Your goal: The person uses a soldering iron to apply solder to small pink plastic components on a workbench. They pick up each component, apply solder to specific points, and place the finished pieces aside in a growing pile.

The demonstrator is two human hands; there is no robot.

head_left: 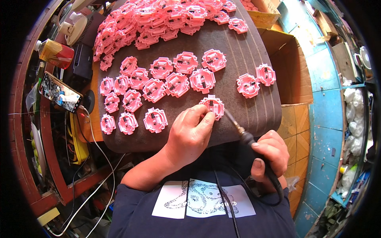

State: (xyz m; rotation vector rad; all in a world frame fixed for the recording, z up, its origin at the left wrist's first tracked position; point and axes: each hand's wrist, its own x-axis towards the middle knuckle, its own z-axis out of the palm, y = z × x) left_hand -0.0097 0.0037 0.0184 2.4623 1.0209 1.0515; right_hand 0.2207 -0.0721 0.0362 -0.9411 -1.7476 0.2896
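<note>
My left hand has its thumb and forefinger pinched at the lower left edge of a round pink plastic part with small black pieces inside. My right hand is wrapped round the black handle of a soldering iron, whose metal tip points up and left, close to the right side of that part. A black cord runs down from the handle past my wrist. Other pink parts of the same kind lie in loose rows to the left and above, and two more lie to the right.
A large heap of pink parts covers the far side of the dark mat. A cardboard box stands to the right. At left are a phone on a stand, a bottle and white cables.
</note>
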